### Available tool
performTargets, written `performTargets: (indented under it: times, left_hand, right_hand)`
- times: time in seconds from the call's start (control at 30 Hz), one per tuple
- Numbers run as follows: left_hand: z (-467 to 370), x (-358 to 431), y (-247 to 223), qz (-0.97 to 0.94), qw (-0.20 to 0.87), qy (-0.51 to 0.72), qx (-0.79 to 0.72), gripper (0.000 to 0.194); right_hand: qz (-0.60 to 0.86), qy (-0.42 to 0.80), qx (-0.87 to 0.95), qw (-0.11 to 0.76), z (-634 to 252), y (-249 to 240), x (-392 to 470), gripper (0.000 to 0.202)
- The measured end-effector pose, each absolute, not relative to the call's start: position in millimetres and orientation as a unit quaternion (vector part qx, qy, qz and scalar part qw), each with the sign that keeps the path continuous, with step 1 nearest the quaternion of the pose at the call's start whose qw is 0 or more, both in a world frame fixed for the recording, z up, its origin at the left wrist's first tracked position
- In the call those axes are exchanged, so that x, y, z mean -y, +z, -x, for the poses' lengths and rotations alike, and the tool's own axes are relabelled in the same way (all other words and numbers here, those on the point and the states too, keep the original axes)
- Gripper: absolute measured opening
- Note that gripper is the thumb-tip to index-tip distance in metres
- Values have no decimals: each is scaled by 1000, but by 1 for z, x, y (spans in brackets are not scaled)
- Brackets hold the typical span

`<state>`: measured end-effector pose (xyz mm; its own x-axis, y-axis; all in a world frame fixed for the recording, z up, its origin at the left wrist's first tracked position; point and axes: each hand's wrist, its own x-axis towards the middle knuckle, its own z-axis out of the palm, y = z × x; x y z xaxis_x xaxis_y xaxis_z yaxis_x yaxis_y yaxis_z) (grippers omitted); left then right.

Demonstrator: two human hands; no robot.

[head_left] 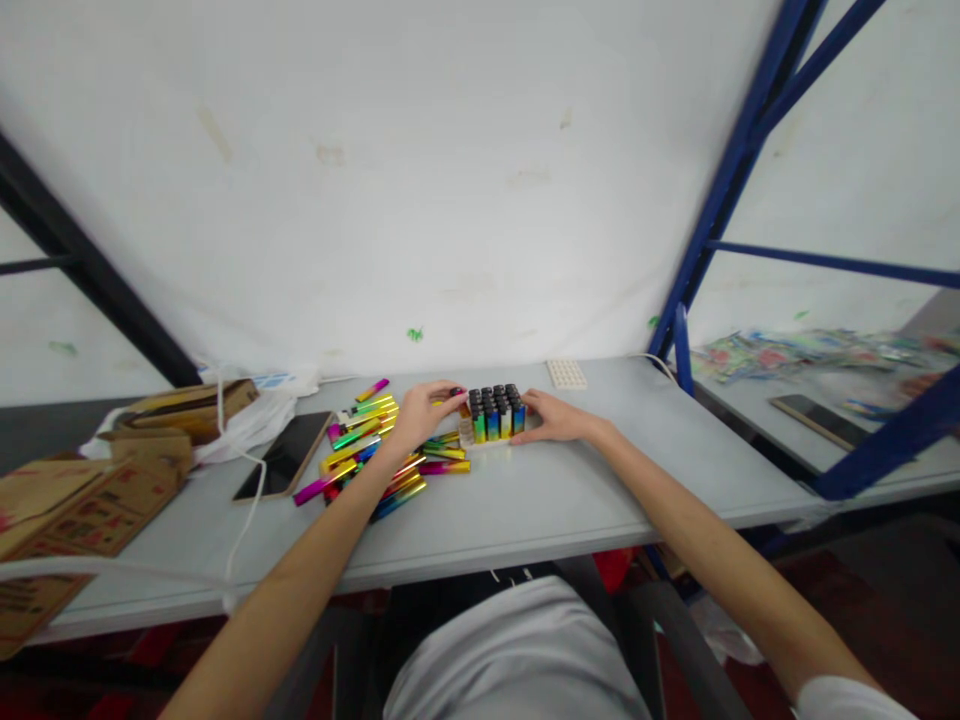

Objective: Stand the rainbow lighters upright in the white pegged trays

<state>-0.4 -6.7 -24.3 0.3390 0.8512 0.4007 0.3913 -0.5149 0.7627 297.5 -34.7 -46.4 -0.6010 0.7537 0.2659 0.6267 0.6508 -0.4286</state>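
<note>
showing black-topped lighters upright in a clear tray on the grey table, between the left hand, beside loose metallic sticks and with a grip impossible to tell, and the right hand, with thumb and fingertips apart against their right side.

Shirt's a plain pale grey, kinda smooth-looking, with soft curved folds bunching up across the front. The right sleeve reads closer to white, and only a little of it shows, but it stops short enough to leave the whole right forearm bare. Left forearm is bare too, and so are the left hand and right hand, so yeah, pretty basic getup.
</note>
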Motion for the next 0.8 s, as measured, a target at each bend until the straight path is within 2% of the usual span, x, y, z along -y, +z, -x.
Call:
performTargets:
  times: [0.23,0.53,0.67,0.8]
  left_hand:
    - [3,10,-17,-833,195,327,-400,39]
    - [1,9,-20,-832,218,315,-401,38]
    - [4,9,-22,-838,215,304,-398,47]
    - [17,5,-16,-853,163,288,-404,55]
  right_hand:
    - [397,151,878,220,-297,-46,35,65]
    - [398,158,877,217,-297,-43,37,64]
    - [405,162,873,218,-296,-43,38,63]
    - [405,167,871,221,-296,-45,37,64]
